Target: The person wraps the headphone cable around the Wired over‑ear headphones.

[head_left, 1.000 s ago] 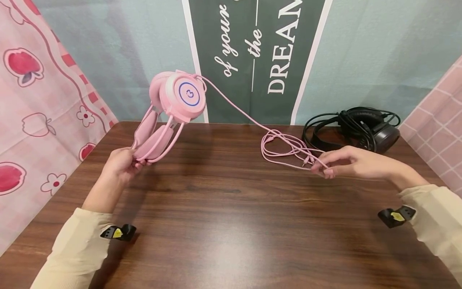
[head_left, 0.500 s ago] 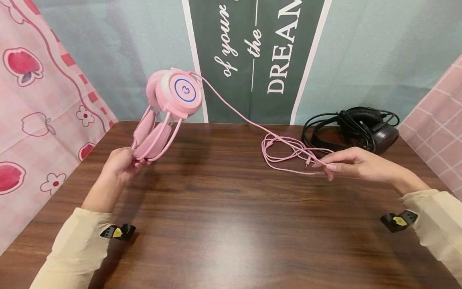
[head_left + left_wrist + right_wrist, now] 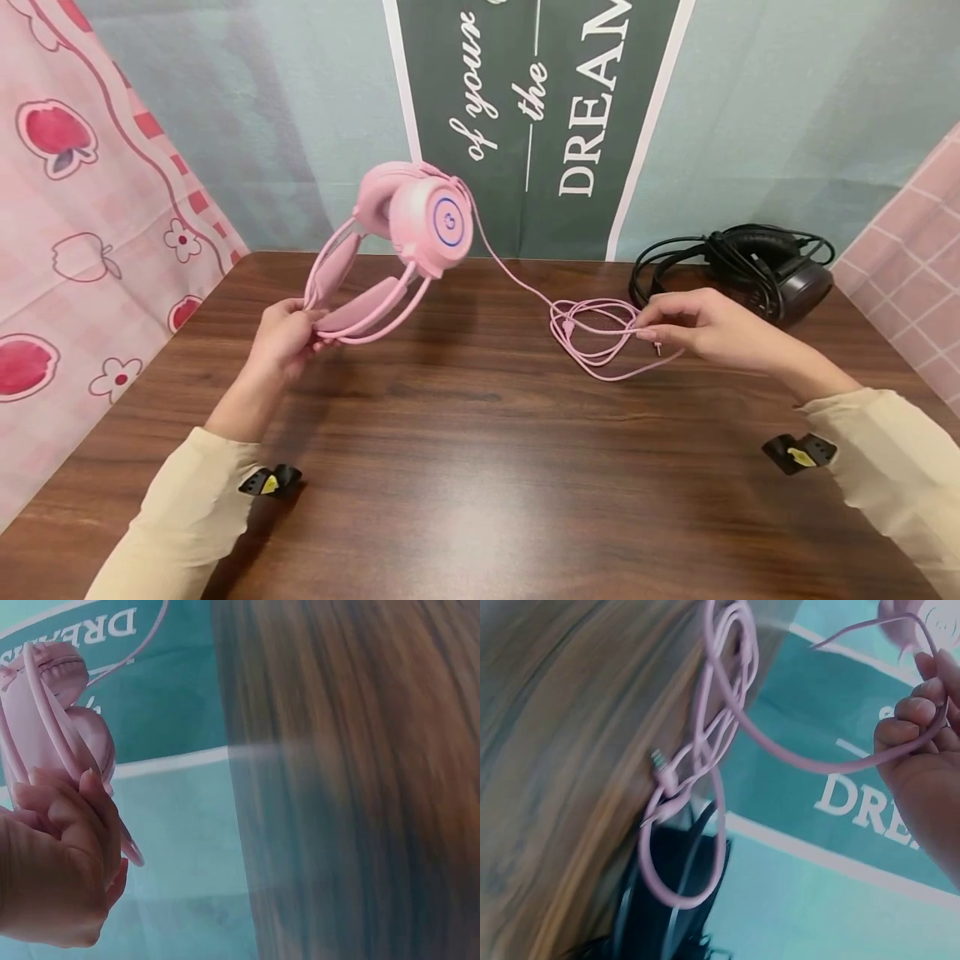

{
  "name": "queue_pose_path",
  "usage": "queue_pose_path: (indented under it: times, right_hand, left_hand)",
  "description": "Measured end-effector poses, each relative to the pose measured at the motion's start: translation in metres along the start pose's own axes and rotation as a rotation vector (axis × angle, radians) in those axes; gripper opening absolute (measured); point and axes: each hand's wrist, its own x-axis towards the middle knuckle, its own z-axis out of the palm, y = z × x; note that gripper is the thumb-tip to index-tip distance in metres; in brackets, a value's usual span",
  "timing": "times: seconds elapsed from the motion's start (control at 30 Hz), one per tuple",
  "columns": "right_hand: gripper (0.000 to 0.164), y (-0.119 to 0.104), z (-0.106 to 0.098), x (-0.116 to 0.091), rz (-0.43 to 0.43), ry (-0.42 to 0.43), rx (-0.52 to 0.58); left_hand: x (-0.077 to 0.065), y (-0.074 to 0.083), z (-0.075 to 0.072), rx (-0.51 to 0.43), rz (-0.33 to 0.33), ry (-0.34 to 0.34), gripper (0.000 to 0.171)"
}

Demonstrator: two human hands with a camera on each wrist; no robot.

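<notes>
My left hand (image 3: 288,337) grips the headband end of a pair of pink headphones (image 3: 431,217), lifted above the table with the ear cups up and to the right. A blue ring marks the near ear cup. In the left wrist view the fingers (image 3: 64,814) curl round the band. From the ear cups a pink cable (image 3: 517,282) runs down to a loose coil (image 3: 600,367) on the table. My right hand (image 3: 712,333) pinches that cable beside the coil. The right wrist view shows a metal-tipped plug (image 3: 660,765) hanging among the loops.
Black headphones (image 3: 795,287) wrapped in their own black cable lie at the table's back right, just behind my right hand. The wooden table (image 3: 480,467) meets a fabric backdrop (image 3: 300,125) with lettering. Patterned pink cloth (image 3: 135,275) hangs at the left; pink tiles show at the right.
The pink headphones and my left hand have shifted right and the ear cups have swung right and slightly down. My right hand has moved a little left; the cable between now sags more.
</notes>
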Motion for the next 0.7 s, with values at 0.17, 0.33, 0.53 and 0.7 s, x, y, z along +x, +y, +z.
queue_pose_path:
  times: [0.17, 0.33, 0.53, 0.7]
  right_hand:
    - [0.024, -0.015, 0.009, 0.014, -0.145, -0.045, 0.026]
    - [0.029, -0.033, 0.017, 0.031, -0.303, -0.061, 0.082]
    - [0.025, -0.055, 0.021, 0.045, -0.314, -0.006, 0.065]
    - [0.023, -0.066, 0.017, 0.052, -0.294, 0.042, 0.021]
  left_hand:
    - [0.001, -0.003, 0.022, 0.160, 0.044, 0.023, 0.018]
    - [-0.001, -0.005, 0.041, 0.283, 0.081, 0.018, 0.031]
    - [-0.004, -0.006, 0.061, 0.381, 0.123, 0.002, 0.035]
    - [-0.007, -0.005, 0.072, 0.473, 0.167, -0.008, 0.032]
